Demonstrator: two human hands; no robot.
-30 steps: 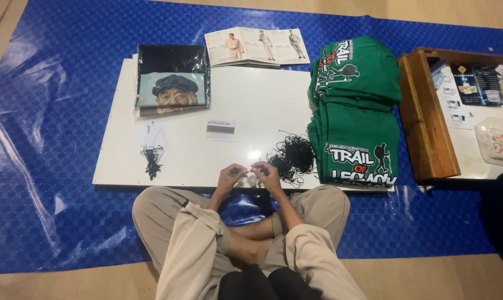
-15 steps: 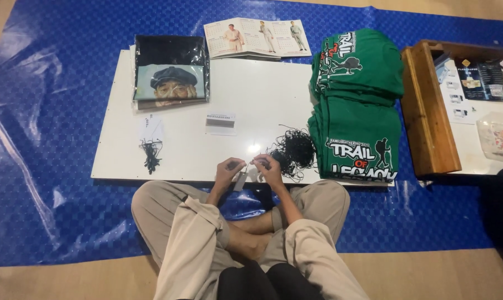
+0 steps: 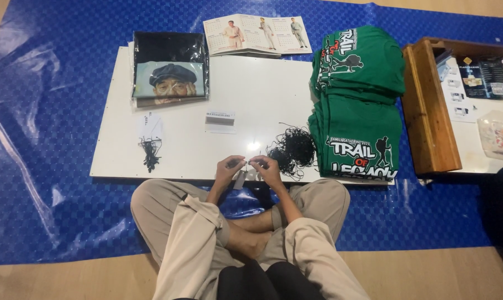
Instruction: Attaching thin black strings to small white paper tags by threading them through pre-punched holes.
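I sit cross-legged at the near edge of a white board (image 3: 262, 94). My left hand (image 3: 228, 168) and my right hand (image 3: 266, 168) meet just above that edge, fingers pinched together. Between them hangs a small pale paper tag (image 3: 240, 179), and a thin black string seems to run between the fingertips. A tangled heap of black strings (image 3: 292, 150) lies on the board just right of my right hand.
Stacked green printed shirts (image 3: 358, 105) lie at the board's right end. A bagged dark shirt with a portrait print (image 3: 170, 69), a small bundle of tags with strings (image 3: 150, 143), a little stack of tags (image 3: 220, 118) and a calendar (image 3: 257, 34) lie further off. A wooden tray (image 3: 426, 111) stands at right on the blue tarp (image 3: 46, 166).
My hands stay together at the board's edge, with only slight finger movement on the tag. The view has shifted a little; nothing on the board has moved.
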